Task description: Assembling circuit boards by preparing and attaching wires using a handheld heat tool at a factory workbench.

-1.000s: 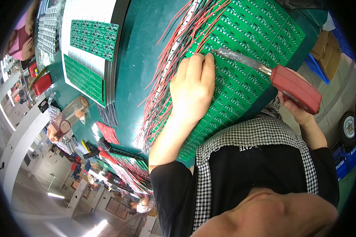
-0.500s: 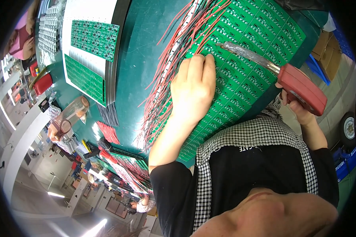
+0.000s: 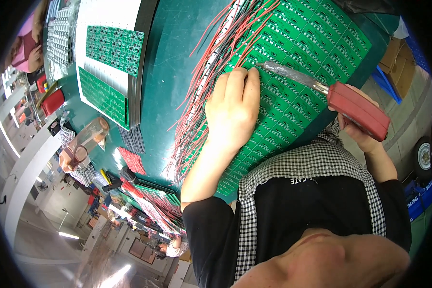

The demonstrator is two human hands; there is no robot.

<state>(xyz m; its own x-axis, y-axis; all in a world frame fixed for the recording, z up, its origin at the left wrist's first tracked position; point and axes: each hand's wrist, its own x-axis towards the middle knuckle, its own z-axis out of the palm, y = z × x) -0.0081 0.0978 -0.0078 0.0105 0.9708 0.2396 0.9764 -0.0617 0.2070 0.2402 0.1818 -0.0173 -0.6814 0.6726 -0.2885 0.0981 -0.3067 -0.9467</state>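
Note:
A large panel of green circuit boards [image 3: 293, 62] lies on the table before me. Along its left edge runs a row of red and black wires [image 3: 211, 72]. My left hand [image 3: 233, 108] rests on the panel beside these wires, its fingers curled and pressed together. What the fingertips pinch is hidden. My right hand [image 3: 357, 132] is closed round the handle of a red soldering gun [image 3: 360, 110]. The gun's wrapped barrel slants left over the panel, with its thin tip close to my left fingertips. Whether the tip touches the board I cannot tell.
At left, smaller circuit panels [image 3: 114, 50] lie on a white stack [image 3: 105, 12]. Bundles of black wires [image 3: 131, 139] and red wires [image 3: 132, 161] are nearby, with a clear plastic container [image 3: 89, 137] beside them. Wired boards [image 3: 158, 201] lie lower left. A cardboard box [image 3: 399, 67] stands at right.
My right hand has brought the soldering gun left and slightly down, so its tip is nearer my left fingertips. My left hand has shifted only a little.

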